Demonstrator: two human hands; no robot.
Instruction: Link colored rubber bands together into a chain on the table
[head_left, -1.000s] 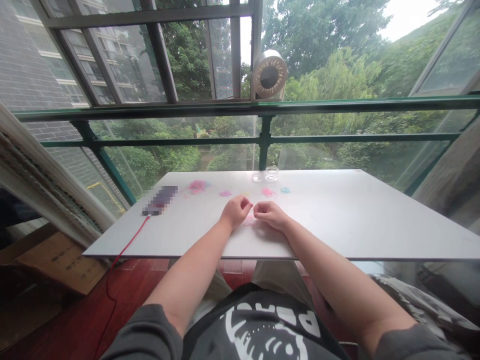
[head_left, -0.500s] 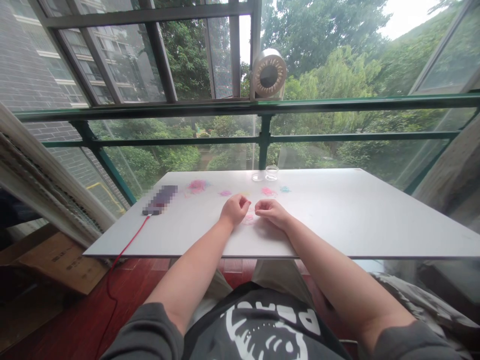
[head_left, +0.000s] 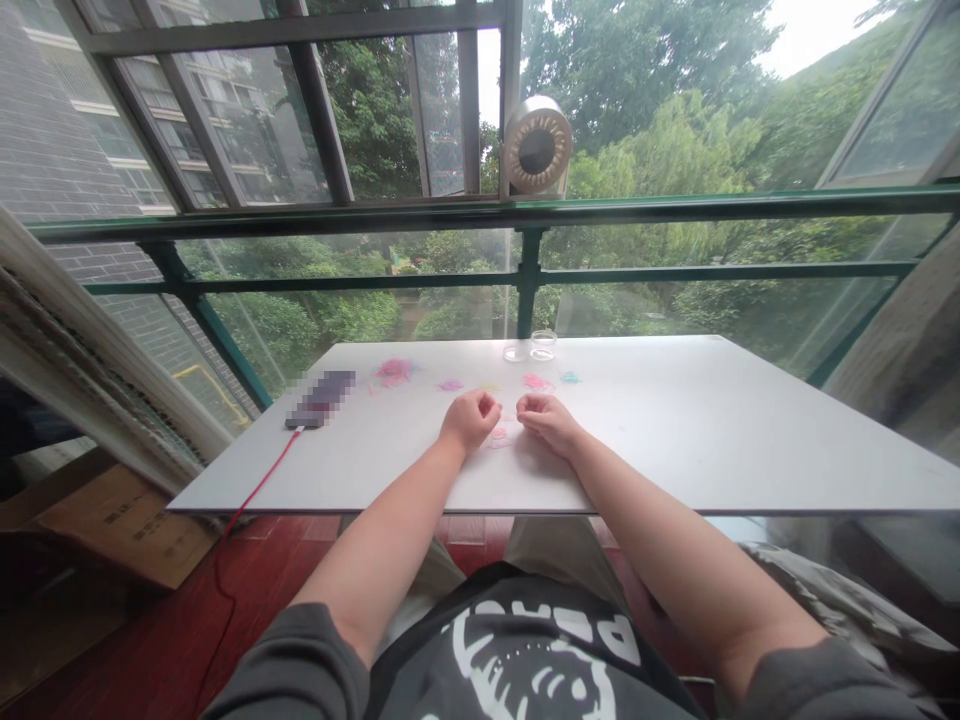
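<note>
**Wider gap between bare left hand (head_left: 471, 420) and bare right hand (head_left: 549, 422)**

Shifted slightly rightward and farther out across the smooth, flat white desk (head_left: 712, 430) since the earlier frame: right hand. Hardly moved: left hand.

Between the two hands, just on the body's side of the fingertips: a small tangle of thin pink strands (head_left: 499, 434), flat on the desk. Rightward and nearer the body from the left grip, leftward and nearer the body from the right; closer to the left hand. Loosely spread, with no clear long axis. Both grips curled, thumb toward index finger; cannot tell whether pinched tight or holding anything fine.

Left to right beyond that: a dark, pixelated slab (head_left: 320, 400) with a thin red cable (head_left: 268, 476); a larger fuzzy heap of pink and mixed-colour strands (head_left: 394, 372); a small purple clump (head_left: 451, 385); a faint yellow clump (head_left: 488, 387), just past the left hand; a shallow, clear round dish (head_left: 514, 354) near the far edge; a loose coral-pink clump (head_left: 537, 382); beside the dish, a taller clear, round container (head_left: 543, 356); lastly, a wispy blue clump (head_left: 571, 377).
</note>
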